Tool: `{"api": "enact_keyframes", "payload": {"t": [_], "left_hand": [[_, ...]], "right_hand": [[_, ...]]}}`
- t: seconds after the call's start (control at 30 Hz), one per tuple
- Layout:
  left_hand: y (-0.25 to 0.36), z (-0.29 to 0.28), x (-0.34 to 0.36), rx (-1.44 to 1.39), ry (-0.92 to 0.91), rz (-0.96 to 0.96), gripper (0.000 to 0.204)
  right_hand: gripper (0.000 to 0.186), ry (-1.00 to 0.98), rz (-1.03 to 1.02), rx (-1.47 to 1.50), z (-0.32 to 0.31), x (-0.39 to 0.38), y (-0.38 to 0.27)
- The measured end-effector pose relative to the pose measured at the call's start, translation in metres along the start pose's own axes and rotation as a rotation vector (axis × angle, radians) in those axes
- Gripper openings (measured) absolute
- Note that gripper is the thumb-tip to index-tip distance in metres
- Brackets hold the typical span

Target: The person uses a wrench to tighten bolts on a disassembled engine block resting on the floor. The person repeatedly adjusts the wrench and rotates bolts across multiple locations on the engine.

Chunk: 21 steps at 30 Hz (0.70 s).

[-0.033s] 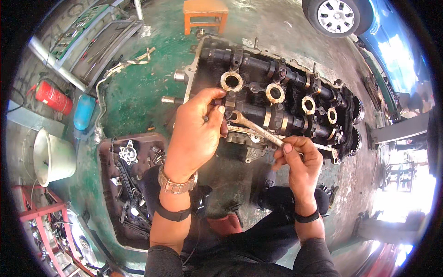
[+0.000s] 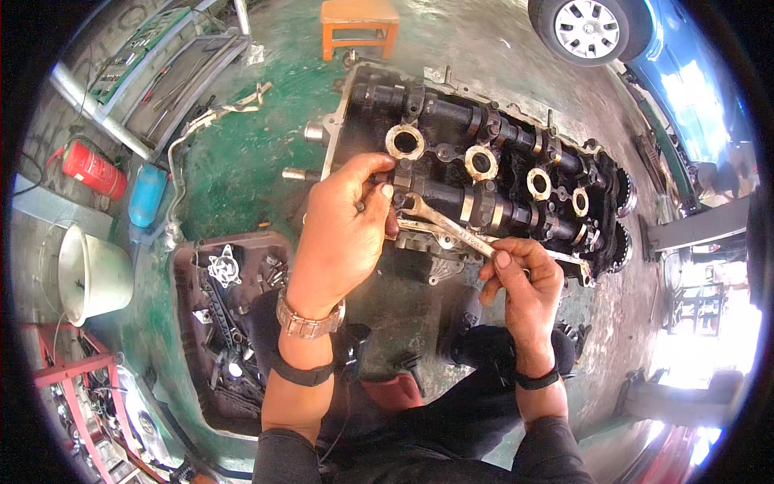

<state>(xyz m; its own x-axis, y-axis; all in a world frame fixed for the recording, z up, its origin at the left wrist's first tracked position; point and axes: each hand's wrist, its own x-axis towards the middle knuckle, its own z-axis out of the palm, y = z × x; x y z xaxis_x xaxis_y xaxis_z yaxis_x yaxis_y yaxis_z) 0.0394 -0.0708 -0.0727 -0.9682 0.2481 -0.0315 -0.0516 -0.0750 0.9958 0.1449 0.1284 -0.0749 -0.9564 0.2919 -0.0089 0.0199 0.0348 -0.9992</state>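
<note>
A dark, oily cylinder head [image 2: 451, 113] with two camshafts and several pale round rings lies in front of me. My right hand [image 2: 528, 278] grips the shank of a metal wrench [image 2: 455, 228], thumb on top. The wrench slants up to the left, its open jaw against the near side of the head, right beside my left fingertips. My left hand [image 2: 345, 222] is closed at the left end of the nearer camshaft, index finger and thumb curled together. A dark part shows between those fingers, too covered to name. A metal watch is on my left wrist.
A brown tray [image 2: 187, 323] of loose metal parts sits on the floor at left, near a white bucket [image 2: 97, 274], a blue cylinder [image 2: 147, 196] and a red extinguisher [image 2: 95, 171]. An orange stool [image 2: 359, 18] stands beyond the head; a blue car [image 2: 685, 73] is far right.
</note>
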Motion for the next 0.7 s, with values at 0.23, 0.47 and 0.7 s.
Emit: {"api": "enact_keyframes", "payload": {"t": [0.23, 0.47, 0.7], "left_hand": [[0.002, 0.001, 0.001, -0.025, 0.003, -0.036, 0.022], [-0.001, 0.000, 0.001, 0.056, -0.006, 0.014, 0.022], [-0.008, -0.001, 0.002, 0.039, -0.019, 0.046, 0.024]], "right_hand": [[0.021, -0.077, 0.113, 0.060, 0.004, -0.002, 0.003], [0.022, -0.061, 0.100, -0.077, 0.011, -0.008, 0.002], [0.023, 0.026, 0.028, -0.128, 0.009, 0.001, -0.003]]}}
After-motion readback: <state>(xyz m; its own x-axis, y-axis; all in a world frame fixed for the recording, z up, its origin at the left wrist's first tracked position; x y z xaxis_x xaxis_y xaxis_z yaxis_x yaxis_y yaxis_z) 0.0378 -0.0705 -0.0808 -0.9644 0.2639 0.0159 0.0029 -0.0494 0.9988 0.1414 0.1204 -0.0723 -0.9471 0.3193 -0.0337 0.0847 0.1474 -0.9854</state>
